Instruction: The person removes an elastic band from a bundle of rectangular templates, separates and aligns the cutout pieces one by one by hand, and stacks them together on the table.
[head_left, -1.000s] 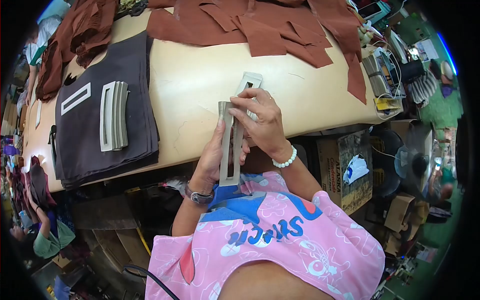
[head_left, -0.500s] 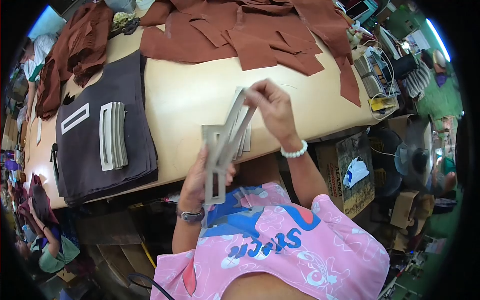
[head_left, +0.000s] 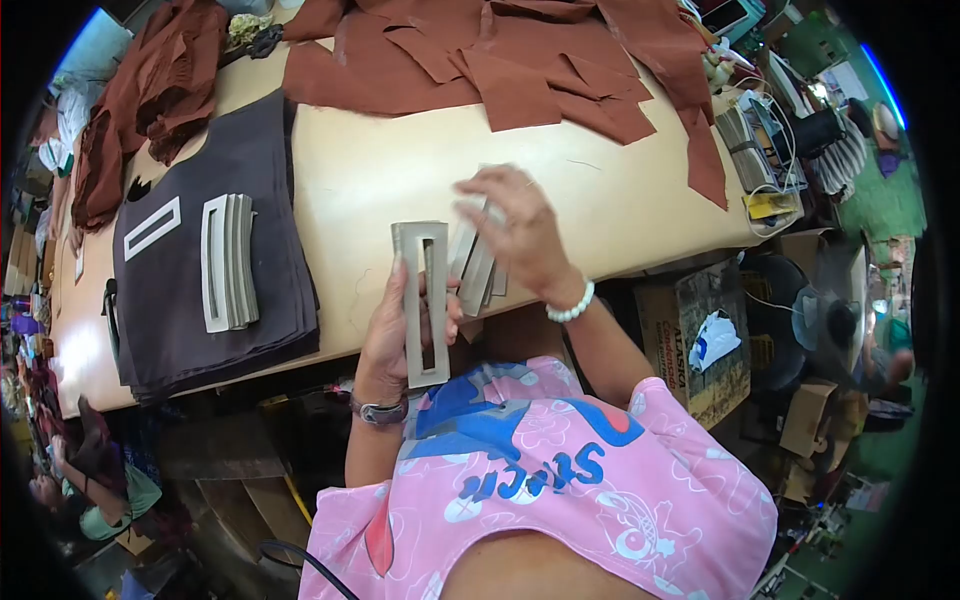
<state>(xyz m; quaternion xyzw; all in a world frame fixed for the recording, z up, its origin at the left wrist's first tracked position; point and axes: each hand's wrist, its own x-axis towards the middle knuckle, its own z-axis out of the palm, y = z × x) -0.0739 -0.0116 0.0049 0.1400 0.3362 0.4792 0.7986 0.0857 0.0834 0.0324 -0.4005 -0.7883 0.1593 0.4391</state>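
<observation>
My left hand (head_left: 382, 335), with a watch on its wrist, grips a small stack of pale grey slotted strips (head_left: 416, 368) upright near the table's front edge. Each strip is a long rectangle with a narrow slot cut through it. Just right of it, my right hand (head_left: 520, 225) hovers above more slotted strips (head_left: 468, 285) lying fanned on the table. Its fingers are curved and apart, somewhat blurred, with nothing visible between them. A white bead bracelet circles that wrist. Whether the fingertips touch the strips below is hard to see.
On the left, dark cloth panels (head_left: 200, 370) carry a stack of slotted strips (head_left: 230, 265) and a single white frame (head_left: 152, 228). Brown cloth pieces (head_left: 510, 90) spread along the back. A box (head_left: 690, 340) stands below the table at right. Another person (head_left: 115, 495) sits at lower left.
A strip that my right hand held at an angle now lies lined up on the stack in my left hand. My right hand has let go and shifted left over the fanned strips.
</observation>
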